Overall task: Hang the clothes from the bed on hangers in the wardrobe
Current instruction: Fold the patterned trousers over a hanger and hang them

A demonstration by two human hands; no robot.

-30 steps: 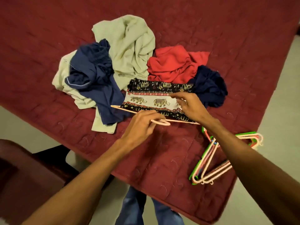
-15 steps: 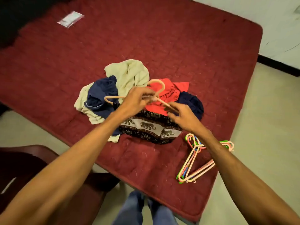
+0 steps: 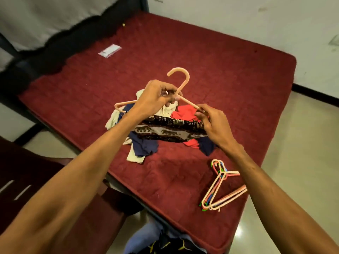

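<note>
Above the clothes pile [image 3: 145,146] on the red bed [image 3: 229,79], the left hand [image 3: 156,97] curls round a peach hanger [image 3: 181,83] at its neck while the right hand [image 3: 215,127] pinches its arm tip, the elephant-print cloth [image 3: 165,132] stretched just beneath both

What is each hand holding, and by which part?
Both hold the peach hanger: left hand grips its neck below the hook, right hand pinches one shoulder end.
</note>
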